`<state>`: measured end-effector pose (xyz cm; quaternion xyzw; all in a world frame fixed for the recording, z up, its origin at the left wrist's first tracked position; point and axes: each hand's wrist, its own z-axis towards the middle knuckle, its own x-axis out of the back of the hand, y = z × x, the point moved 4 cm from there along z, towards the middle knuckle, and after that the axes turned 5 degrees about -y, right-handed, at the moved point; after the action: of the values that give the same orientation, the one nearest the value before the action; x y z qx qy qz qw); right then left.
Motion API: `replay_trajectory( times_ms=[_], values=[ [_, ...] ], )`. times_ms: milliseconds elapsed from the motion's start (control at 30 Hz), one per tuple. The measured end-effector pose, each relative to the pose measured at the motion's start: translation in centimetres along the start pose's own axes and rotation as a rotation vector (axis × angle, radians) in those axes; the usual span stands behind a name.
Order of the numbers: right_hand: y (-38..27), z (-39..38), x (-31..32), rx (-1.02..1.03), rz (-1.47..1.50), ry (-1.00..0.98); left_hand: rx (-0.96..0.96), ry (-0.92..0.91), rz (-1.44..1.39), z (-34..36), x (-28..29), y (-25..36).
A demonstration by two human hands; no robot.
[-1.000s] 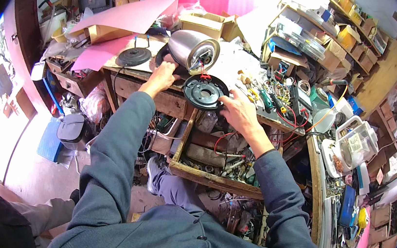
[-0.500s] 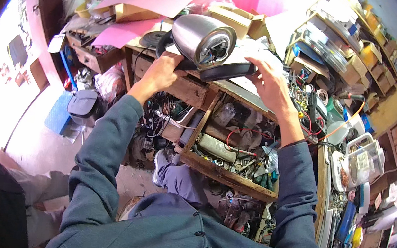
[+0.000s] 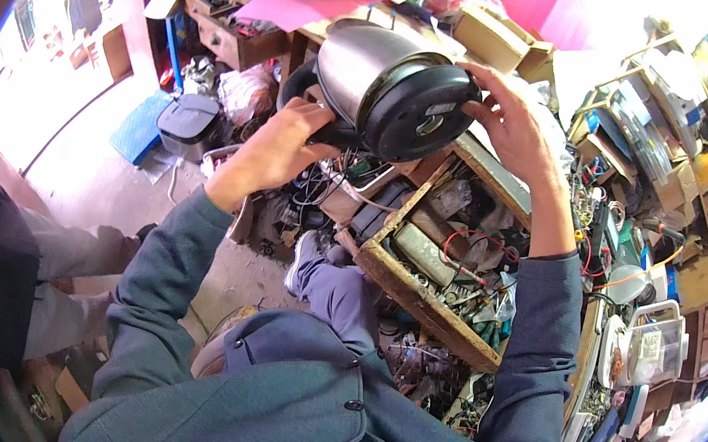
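Observation:
A brushed-steel electric kettle (image 3: pixel 368 61) is held tilted in front of me above the open drawer, its underside turned toward my right. My left hand (image 3: pixel 280 144) is closed round its black handle (image 3: pixel 300 82). Over the kettle's bottom sits a round black base cover (image 3: pixel 416 122) with a ring-shaped hole in the middle and a small pale label. My right hand (image 3: pixel 515 124) grips the cover's upper right rim between thumb and fingers. Whether the cover is seated all round cannot be told.
Below the kettle, a wooden drawer (image 3: pixel 422 314) stands pulled out, full of tools and wires. Pink sheets (image 3: pixel 304 7) and an open cardboard box (image 3: pixel 490 40) lie on the bench. At right is a clear plastic container (image 3: pixel 656 347). Another person's legs (image 3: pixel 74 263) are at left.
The black cover has swung from edge-on below the kettle to lie over its bottom, hiding the inner parts seen before. My view has shifted, so the surroundings sit differently.

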<state>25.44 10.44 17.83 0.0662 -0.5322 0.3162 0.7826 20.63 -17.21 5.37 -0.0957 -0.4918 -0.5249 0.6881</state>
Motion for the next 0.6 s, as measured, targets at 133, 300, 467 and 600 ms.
replay_trajectory(
  times_ms=[133, 300, 467, 600],
  values=[
    [-1.6, 1.2, -2.7, 0.047, 0.025, -0.026, 0.051, -0.011, -0.130, -3.1, 0.5, 0.2],
    [-3.3, 2.4, -6.6, 0.105, 0.047, 0.005, 0.259, -0.099, -0.197, -7.5, 0.9, -0.1],
    [-4.9, 2.3, -11.6, -0.015, 0.151, 0.071, 0.503, -0.183, -0.448, -11.8, 1.2, 0.3],
    [-5.7, 2.1, -15.9, -0.011, 0.256, 0.178, 0.571, -0.174, -0.603, -15.2, 0.6, -0.3]
  ],
)
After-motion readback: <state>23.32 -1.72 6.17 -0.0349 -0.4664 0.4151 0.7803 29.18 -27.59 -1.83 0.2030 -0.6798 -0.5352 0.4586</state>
